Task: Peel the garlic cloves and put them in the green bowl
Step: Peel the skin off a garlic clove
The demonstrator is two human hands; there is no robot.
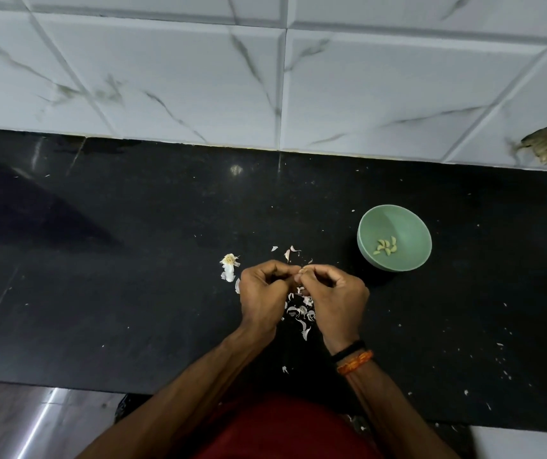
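Note:
My left hand (262, 293) and my right hand (335, 296) meet fingertip to fingertip over the black counter, both pinched on a small garlic clove (299, 272) that is mostly hidden by the fingers. The green bowl (408, 223) stands to the right of my hands and a little farther back, with several peeled cloves (386, 247) in its bottom. A remnant of the garlic bulb (229, 268) lies just left of my left hand. Loose garlic skins (300, 311) are scattered under and between my hands.
The black counter (133, 260) runs across the view, with a white marbled tile wall (265, 77) behind it. One tile is chipped at the far right (540, 147). Small skin flakes dot the counter at the right (504, 359). The counter's front edge is near my body.

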